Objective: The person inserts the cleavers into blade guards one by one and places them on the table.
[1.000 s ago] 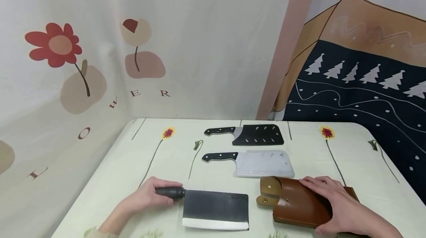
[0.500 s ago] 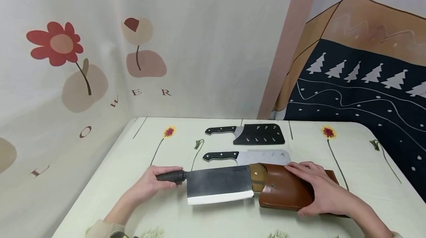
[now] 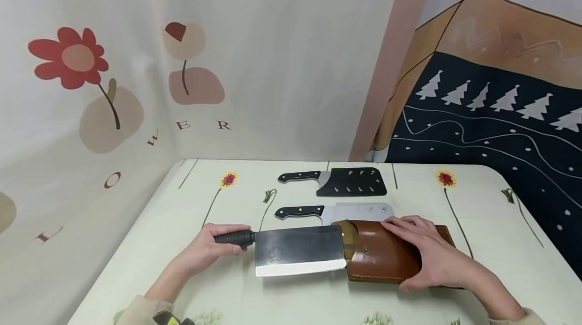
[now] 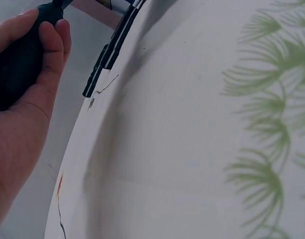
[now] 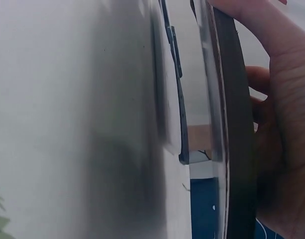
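My left hand (image 3: 206, 250) grips the black handle (image 4: 18, 69) of a wide cleaver (image 3: 300, 249), thumb and fingers wrapped about it. The dark blade, with its bright lower edge, points right in the head view. At its far end lies the tan mouth of a brown leather knife sheath (image 3: 379, 257); whether the blade tip has entered cannot be told. My right hand (image 3: 432, 257) holds that sheath, fingers over the top edge and thumb at the lower edge. In the right wrist view the sheath's dark narrow side (image 5: 237, 124) rests in the hand, held off the table.
Behind, a black-handled cleaver in a whitish cover (image 3: 359, 210) lies partly hidden by the brown sheath. Farther back lies another cleaver in a black cover (image 3: 354, 182). The pale flowered tablecloth (image 3: 150, 224) covers the table, with hanging printed cloths (image 3: 282, 62) behind it.
Both hands have raised the cleaver and the sheath off the table. The sheath has moved left until its mouth meets the blade's end, its flap no longer sticking out freely.
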`<state>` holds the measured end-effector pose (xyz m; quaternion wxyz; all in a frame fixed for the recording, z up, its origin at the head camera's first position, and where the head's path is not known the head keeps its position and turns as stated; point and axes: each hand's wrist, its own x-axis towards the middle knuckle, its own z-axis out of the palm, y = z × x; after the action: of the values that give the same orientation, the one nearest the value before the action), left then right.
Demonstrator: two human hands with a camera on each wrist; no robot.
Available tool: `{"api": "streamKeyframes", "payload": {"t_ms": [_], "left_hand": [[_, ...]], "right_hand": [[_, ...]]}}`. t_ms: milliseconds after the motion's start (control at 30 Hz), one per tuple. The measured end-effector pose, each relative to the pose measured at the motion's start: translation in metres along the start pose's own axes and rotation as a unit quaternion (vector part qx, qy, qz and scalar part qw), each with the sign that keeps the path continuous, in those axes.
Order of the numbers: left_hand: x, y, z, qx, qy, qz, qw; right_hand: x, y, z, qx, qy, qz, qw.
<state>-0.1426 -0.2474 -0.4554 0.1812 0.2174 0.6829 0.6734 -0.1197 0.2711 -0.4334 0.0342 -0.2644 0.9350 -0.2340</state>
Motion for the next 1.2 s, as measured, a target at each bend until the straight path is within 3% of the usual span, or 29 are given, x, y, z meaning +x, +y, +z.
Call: {"api": "streamKeyframes", "payload": {"t_ms": [433,667,933,1200], "left_hand": [[0.008,0.001,-0.002,0.003,-0.008,0.016,0.9998],[0.010,0.002,0.004,0.019,-0.004,0.002,0.9998],[0.012,-0.002,0.010,0.003,-0.025,0.009,0.9997],[0.014,-0.004,0.019,0.014,-0.028,-0.011,0.9995]], "right_hand": [[0.004,-0.002,0.001,-0.018,0.014,-0.018,0.9996],[0.008,-0.004,0.005,-0.010,0.013,-0.034,0.9993],[0.009,-0.008,0.010,0.001,-0.006,-0.037,0.9993],[0.007,-0.013,0.017,0.011,-0.017,-0.047,0.9987]]}}
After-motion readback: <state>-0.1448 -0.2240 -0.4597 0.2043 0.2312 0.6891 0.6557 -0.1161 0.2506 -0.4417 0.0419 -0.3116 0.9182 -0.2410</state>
